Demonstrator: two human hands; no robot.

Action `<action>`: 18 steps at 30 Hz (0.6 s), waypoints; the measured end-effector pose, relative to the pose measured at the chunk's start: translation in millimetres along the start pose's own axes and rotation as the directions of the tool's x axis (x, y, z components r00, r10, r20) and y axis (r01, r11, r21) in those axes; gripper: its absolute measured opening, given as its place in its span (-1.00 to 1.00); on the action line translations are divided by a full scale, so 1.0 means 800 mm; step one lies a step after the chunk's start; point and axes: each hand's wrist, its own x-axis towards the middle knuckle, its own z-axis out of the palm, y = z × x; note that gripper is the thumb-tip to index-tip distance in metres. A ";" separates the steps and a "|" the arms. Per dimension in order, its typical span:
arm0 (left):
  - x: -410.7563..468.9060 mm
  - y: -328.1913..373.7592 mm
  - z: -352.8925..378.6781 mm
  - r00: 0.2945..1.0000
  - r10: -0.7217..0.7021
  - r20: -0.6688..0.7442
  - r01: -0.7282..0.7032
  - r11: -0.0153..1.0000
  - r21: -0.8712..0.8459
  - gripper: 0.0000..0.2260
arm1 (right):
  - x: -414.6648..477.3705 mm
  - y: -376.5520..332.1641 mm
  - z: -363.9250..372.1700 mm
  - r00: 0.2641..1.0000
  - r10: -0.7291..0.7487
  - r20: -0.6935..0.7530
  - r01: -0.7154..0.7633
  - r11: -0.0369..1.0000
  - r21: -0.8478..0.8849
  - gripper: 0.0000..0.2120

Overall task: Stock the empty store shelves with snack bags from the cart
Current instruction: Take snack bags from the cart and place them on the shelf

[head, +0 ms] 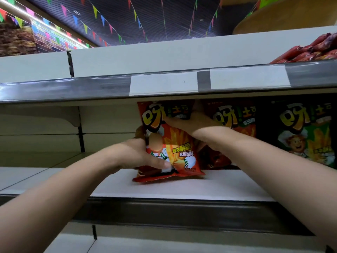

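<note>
A red snack bag (pixel 175 143) with yellow fries printed on it stands upright on the white middle shelf (pixel 164 189), its bottom edge touching the shelf board. My left hand (pixel 142 154) grips the bag's lower left side, thumb across the front. My right hand (pixel 189 123) holds its upper right corner. A second red bag (pixel 235 117) stands right behind my right wrist, and a green bag (pixel 306 132) of the same brand stands further right. The cart is out of view.
The upper shelf's grey price rail (pixel 73 90) with white blank labels overhangs the bags. Red sausage packs (pixel 310 52) lie on the upper shelf at the right. The middle shelf left of the held bag is bare up to a bracket (pixel 81 136).
</note>
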 end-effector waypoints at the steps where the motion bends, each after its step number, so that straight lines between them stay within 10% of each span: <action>1: -0.004 0.003 0.005 1.000 -0.003 -0.018 0.003 1.000 0.000 -0.36 | -0.010 0.003 -0.006 1.000 0.015 0.002 -0.015 1.000 0.002 -0.57; 11: -0.011 0.071 0.095 0.992 0.110 -0.059 -0.112 0.993 -0.041 -0.03 | -0.071 0.062 -0.089 0.982 0.085 -0.169 -0.100 0.992 -0.082 -0.56; 18: 0.006 0.117 0.146 0.985 0.135 -0.106 -0.136 0.991 0.001 -0.32 | -0.077 0.102 -0.132 0.966 0.142 -0.218 -0.155 0.987 -0.044 -0.67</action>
